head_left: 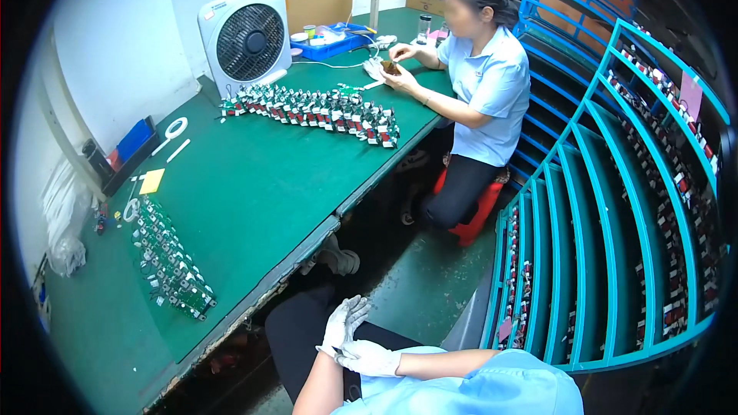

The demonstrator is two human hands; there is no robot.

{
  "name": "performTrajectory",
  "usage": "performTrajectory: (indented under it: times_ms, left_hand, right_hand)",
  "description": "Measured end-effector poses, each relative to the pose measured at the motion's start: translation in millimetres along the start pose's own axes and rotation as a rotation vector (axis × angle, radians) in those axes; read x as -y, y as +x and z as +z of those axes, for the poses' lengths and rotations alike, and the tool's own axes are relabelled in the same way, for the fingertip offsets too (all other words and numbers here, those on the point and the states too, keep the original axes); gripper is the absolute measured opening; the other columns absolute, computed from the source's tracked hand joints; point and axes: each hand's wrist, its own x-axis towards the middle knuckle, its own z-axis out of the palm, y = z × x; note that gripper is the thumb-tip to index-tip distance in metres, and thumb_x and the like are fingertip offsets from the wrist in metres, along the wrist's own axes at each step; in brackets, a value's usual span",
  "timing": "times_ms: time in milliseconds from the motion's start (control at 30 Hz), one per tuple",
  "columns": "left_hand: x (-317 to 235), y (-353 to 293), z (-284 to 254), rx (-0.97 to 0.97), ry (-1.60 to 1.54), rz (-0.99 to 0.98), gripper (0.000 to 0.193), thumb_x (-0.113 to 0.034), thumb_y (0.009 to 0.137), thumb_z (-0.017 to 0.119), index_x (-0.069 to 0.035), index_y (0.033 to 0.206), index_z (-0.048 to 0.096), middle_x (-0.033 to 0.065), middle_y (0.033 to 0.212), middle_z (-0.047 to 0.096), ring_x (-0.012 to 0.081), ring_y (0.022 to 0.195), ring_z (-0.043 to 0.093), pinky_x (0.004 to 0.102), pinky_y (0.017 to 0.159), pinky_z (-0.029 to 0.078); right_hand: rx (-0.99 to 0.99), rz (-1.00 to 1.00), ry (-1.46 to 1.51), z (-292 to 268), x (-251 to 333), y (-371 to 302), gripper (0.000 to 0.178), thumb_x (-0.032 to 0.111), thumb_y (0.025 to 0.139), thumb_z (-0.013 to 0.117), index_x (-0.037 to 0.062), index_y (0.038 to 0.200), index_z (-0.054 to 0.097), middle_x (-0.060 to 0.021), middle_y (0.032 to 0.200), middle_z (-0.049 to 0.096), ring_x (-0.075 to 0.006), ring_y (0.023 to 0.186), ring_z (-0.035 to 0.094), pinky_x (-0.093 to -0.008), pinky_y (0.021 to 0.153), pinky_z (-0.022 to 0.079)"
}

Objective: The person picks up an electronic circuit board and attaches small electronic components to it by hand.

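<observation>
Both my hands wear white gloves and are close together above my lap, off the table's front edge. My left hand [346, 323] points upward with its fingers stretched out and holds nothing that I can see. My right hand [370, 358] comes across from the right, its fingers closed at the left wrist on the cuff of the left glove. Nearest to them on the green table [254, 223] lies a slanting block of green circuit boards [173, 261]. Farther back stands a long row of circuit boards with red and white parts [315, 110].
A grey box fan [247, 40] stands at the back, beside a cardboard box [319, 6] and a blue tray [330, 44]. Across the corner a seated co-worker [484, 77] handles a small brownish piece [392, 68]. Curved teal racks [607, 261] with boards rise at right.
</observation>
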Motion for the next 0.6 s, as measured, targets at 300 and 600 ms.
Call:
performTrajectory:
  times_ms: [300,600]
  left_hand:
    - [-4.0,9.7,-2.6,0.086,0.035,0.039,0.054,-0.036,0.095,0.047,0.005,0.13,0.042,0.0191,0.128,0.051,0.0289,0.116,0.053,0.0382,0.099,0.041]
    - [32.2,35.6,-32.2,0.271,-0.017,0.236,0.049,-0.026,0.09,0.058,0.0,0.13,0.046,0.014,0.127,0.054,0.0246,0.117,0.052,0.0363,0.098,0.042]
  right_hand:
    - [0.037,0.036,0.041,-5.4,14.2,16.6,0.026,0.023,0.09,0.05,-0.0022,0.093,0.054,-0.0191,0.082,0.059,-0.0341,0.078,0.058,-0.0418,0.071,0.045]
    - [-0.023,0.096,0.133,-13.7,30.3,23.3,0.018,0.013,0.088,0.053,0.0013,0.098,0.061,-0.0113,0.083,0.063,-0.0236,0.075,0.059,-0.0349,0.072,0.048]
